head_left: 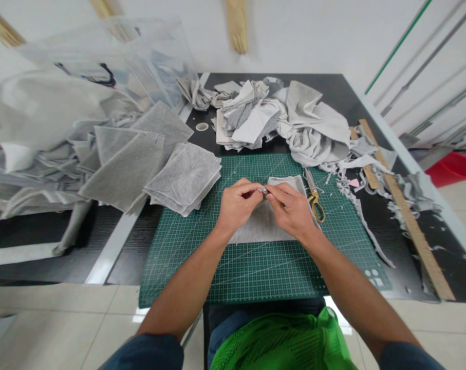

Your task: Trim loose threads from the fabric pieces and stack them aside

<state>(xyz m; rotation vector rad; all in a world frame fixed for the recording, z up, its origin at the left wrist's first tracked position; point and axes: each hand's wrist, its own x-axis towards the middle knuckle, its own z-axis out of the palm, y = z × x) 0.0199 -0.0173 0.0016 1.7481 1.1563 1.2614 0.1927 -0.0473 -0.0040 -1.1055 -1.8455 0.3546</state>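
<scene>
My left hand and my right hand meet over a green cutting mat. Both are closed, pinching the upper edge of a grey fabric piece between thumbs and fingers. The fabric hangs down below the hands toward the mat, its lower edge lying near the mat's middle. Behind the right hand another light grey fabric piece shows in part. Gold-handled scissors lie just right of the right hand, blades pointing away. My fingers hide the pinched edge itself.
A stack of grey fabric squares overlaps the mat's left side. More fabric heaps at the left, before a clear plastic bin. Crumpled fabric lies behind the mat. Wooden rulers and scraps lie right; a tape roll sits behind.
</scene>
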